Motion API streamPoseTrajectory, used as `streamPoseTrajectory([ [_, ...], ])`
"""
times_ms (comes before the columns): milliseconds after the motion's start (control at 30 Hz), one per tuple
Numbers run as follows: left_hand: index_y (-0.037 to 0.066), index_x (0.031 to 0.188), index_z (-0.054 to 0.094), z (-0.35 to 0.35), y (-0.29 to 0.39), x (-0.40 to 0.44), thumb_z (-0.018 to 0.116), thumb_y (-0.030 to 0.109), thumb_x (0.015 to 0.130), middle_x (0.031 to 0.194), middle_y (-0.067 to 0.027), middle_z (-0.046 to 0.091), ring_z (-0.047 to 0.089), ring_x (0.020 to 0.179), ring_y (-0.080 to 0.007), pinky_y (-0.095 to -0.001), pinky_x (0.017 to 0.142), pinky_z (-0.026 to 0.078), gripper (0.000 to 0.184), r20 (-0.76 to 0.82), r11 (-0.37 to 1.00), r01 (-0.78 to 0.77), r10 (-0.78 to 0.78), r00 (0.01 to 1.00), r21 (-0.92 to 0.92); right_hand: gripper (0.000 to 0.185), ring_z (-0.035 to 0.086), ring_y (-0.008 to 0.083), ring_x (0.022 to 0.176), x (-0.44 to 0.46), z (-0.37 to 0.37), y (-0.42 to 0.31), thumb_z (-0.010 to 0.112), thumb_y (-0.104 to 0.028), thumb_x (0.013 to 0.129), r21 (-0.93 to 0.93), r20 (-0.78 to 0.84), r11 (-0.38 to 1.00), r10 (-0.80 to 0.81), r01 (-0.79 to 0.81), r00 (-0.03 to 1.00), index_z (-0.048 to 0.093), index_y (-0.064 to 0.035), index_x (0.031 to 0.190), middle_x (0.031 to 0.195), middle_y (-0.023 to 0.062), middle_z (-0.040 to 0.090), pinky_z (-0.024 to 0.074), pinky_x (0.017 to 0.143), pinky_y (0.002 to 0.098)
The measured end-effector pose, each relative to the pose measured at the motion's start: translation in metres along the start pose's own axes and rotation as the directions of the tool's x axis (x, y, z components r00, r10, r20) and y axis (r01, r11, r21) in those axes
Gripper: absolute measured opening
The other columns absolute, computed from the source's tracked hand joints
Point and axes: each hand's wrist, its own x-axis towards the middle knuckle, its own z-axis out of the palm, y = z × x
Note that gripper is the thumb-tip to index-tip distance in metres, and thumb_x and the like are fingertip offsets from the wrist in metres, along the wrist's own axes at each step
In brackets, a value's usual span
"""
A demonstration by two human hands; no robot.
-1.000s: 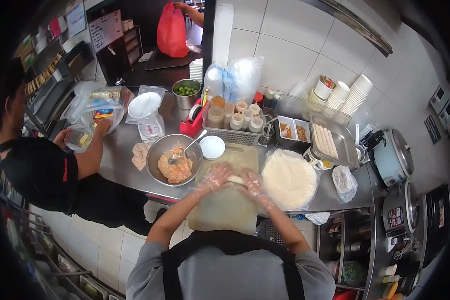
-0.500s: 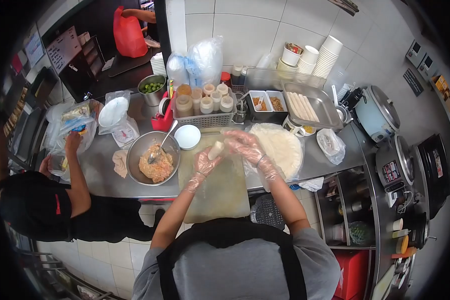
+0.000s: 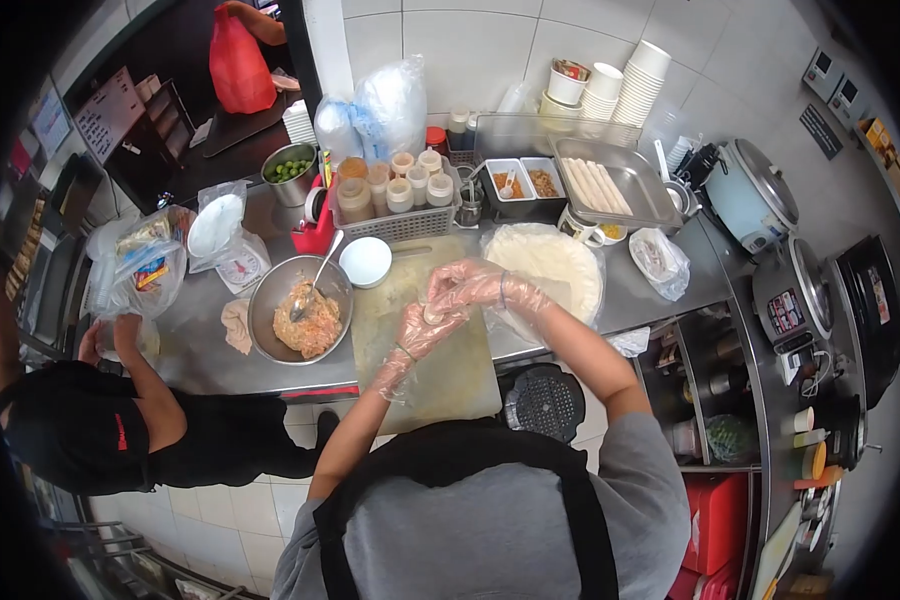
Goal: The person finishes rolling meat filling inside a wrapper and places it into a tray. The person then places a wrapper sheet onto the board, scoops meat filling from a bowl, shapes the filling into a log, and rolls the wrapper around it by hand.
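In a clear plastic glove, my left hand (image 3: pixel 430 324) is wrapped round a pale roll (image 3: pixel 433 314), most of which its fingers hide. My right hand (image 3: pixel 467 284), gloved too, has its fingers bent against the roll's upper end and touches the left hand. Both are above the cutting board (image 3: pixel 420 385). A steel bowl (image 3: pixel 262 330) with orange-pink filling (image 3: pixel 307 320) and a spoon lies left of the board, beside a small white bowl (image 3: pixel 365 262). Round pale wrappers (image 3: pixel 555 270) on plastic are to the right. Several pale rolls (image 3: pixel 595 186) lie in a steel tray (image 3: pixel 652 205).
A co-worker (image 3: pixel 90 425) stands at the left, hands near plastic bags (image 3: pixel 145 265). Behind the board are a basket of bottles (image 3: pixel 395 222), a red tape dispenser (image 3: pixel 314 225) and containers of toppings (image 3: pixel 525 185). Rice cookers (image 3: pixel 755 195) stand at the right.
The roll has gone from lying on the board to being held above it, and my hands have come together round it. The view has shifted right. The co-worker's hands have moved lower.
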Motion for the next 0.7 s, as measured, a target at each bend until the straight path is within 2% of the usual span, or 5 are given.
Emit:
streamPoseTrajectory([
  [267,0.004,0.086,0.067,0.006,-0.016,0.004,0.076,0.018,0.073,0.075,0.0011,0.064,0.056,0.069,-0.005,-0.0245,0.06,0.047,0.021,0.001,0.98,-0.179,0.18,0.984,-0.082,0.042,0.057,0.0219,0.079,-0.002,0.009,-0.041,0.074,-0.032,0.064,-0.543,-0.066,0.835,0.064,-0.09,0.996,0.056,-0.009,0.094,0.081,0.0074,0.058,0.0431,0.069,0.0319],
  [367,0.004,0.084,0.067,0.0,-0.039,0.009,0.076,0.017,0.071,0.073,0.0007,0.064,0.055,0.068,-0.0056,-0.0257,0.06,0.046,0.021,0.005,0.948,-0.316,0.317,0.949,0.042,0.042,0.057,0.0286,0.088,-0.001,0.029,-0.027,0.071,-0.027,0.064,-0.722,-0.176,0.692,-0.157,-0.019,0.972,0.053,-0.0096,0.098,0.09,0.0119,0.056,0.044,0.073,0.0379],
  [500,0.003,0.082,0.065,0.007,0.007,-0.005,0.077,0.017,0.066,0.07,0.0009,0.062,0.054,0.067,-0.0072,-0.0277,0.061,0.046,0.024,0.011,0.995,-0.074,0.075,0.997,-0.07,0.05,0.052,0.0349,0.1,-0.004,0.03,-0.023,0.071,-0.024,0.063,-0.654,-0.185,0.755,-0.107,-0.042,0.977,0.049,-0.0095,0.105,0.1,0.0152,0.052,0.0423,0.08,0.0436],
  [633,0.002,0.081,0.063,0.0,-0.018,-0.002,0.076,0.016,0.069,0.069,0.0021,0.058,0.052,0.066,-0.0065,-0.0247,0.059,0.044,0.023,0.013,0.962,-0.264,0.264,0.964,0.069,0.067,0.048,0.0359,0.109,-0.004,0.04,-0.022,0.071,-0.023,0.065,-0.549,-0.158,0.832,-0.006,-0.083,0.987,0.039,-0.0125,0.122,0.115,0.0144,0.044,0.0384,0.095,0.0397],
  [700,0.004,0.077,0.061,0.003,-0.018,-0.003,0.074,0.014,0.072,0.069,0.0031,0.057,0.051,0.065,-0.0058,-0.0229,0.058,0.043,0.017,-0.017,0.968,-0.245,0.244,0.97,-0.047,0.071,0.047,0.0312,0.111,0.001,0.033,0.004,0.072,-0.026,0.069,-0.164,-0.098,0.97,-0.195,0.178,0.976,0.035,-0.0129,0.128,0.118,0.0122,0.044,0.0405,0.092,0.0403],
])
